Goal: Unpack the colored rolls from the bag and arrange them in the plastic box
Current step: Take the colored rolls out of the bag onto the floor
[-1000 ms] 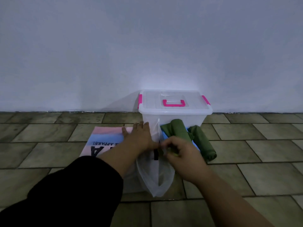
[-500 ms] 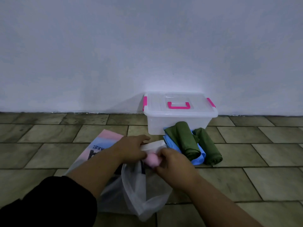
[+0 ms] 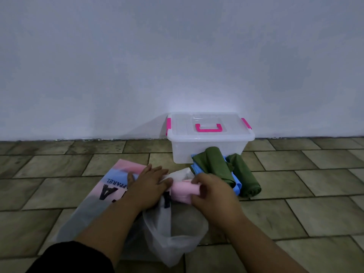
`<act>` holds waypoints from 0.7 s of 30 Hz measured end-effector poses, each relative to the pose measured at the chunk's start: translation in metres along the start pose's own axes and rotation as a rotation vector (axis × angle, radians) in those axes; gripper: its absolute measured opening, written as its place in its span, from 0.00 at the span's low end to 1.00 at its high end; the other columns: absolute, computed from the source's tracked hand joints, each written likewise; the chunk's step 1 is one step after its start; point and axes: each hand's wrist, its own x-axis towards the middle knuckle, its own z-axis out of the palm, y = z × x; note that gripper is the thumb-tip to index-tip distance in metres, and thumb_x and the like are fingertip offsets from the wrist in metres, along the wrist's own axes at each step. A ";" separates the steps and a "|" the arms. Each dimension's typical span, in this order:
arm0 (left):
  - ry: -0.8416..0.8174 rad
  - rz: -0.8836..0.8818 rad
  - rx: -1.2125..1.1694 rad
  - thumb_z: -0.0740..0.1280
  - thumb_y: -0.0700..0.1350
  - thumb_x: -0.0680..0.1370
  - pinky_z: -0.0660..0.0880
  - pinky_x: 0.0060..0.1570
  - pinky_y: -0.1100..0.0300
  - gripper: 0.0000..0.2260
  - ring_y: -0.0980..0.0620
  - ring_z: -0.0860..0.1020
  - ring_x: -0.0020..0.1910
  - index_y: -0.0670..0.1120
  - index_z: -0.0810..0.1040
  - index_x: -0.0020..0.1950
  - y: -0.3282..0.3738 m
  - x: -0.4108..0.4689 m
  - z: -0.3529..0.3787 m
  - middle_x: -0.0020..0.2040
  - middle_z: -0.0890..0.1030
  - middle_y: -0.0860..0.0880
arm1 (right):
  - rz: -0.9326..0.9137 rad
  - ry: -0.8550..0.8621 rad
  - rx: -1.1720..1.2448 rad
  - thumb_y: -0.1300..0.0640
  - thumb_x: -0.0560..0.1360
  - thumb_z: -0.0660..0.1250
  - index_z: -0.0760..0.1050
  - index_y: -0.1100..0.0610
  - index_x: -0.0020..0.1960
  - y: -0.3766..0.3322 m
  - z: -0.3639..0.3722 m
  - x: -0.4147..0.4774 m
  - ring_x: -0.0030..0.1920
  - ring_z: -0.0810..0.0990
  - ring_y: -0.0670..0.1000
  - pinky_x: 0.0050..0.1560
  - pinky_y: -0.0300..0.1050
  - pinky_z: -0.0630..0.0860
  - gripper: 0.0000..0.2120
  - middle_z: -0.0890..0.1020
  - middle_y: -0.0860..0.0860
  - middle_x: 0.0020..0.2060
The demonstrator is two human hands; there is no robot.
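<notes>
A plain, pale grey-blue wall (image 3: pixel 137 66) fills the upper half of the view, with a brighter patch of light (image 3: pixel 201 103) low down, right of centre. It meets a floor (image 3: pixel 315 194) of rectangular olive-brown tiles, staggered, with dark grout lines. On the tiles, left of centre, lies a flat pink and blue printed packet (image 3: pixel 118 180) with black lettering, upside down.

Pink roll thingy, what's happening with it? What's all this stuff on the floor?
A person is unpacking rolls from a clear plastic bag on the tiled floor. The right hand grips a pink roll at the bag's mouth, and the left hand holds the bag's edge. Green rolls and a blue roll lie in front of the plastic box. Its lid is on, so nothing is packed yet.
</notes>
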 end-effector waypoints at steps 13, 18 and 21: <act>-0.063 -0.022 0.165 0.50 0.62 0.80 0.36 0.69 0.32 0.25 0.51 0.42 0.78 0.58 0.56 0.77 0.012 -0.001 0.009 0.79 0.51 0.54 | 0.416 0.587 0.251 0.60 0.70 0.72 0.73 0.52 0.48 0.079 -0.049 -0.002 0.42 0.78 0.51 0.36 0.45 0.77 0.10 0.79 0.52 0.45; -0.057 -0.027 0.151 0.50 0.62 0.80 0.36 0.69 0.32 0.25 0.51 0.42 0.78 0.57 0.57 0.77 0.011 -0.002 0.010 0.79 0.52 0.54 | 0.357 0.423 -0.008 0.51 0.70 0.71 0.76 0.53 0.53 0.091 -0.018 0.006 0.45 0.77 0.55 0.43 0.52 0.77 0.14 0.79 0.54 0.47; -0.052 -0.033 0.184 0.50 0.63 0.80 0.37 0.69 0.32 0.26 0.50 0.43 0.78 0.57 0.57 0.76 0.012 -0.003 0.011 0.79 0.52 0.54 | 0.305 0.468 -0.132 0.52 0.70 0.71 0.76 0.57 0.55 0.083 -0.018 0.003 0.49 0.76 0.58 0.46 0.52 0.76 0.16 0.79 0.58 0.51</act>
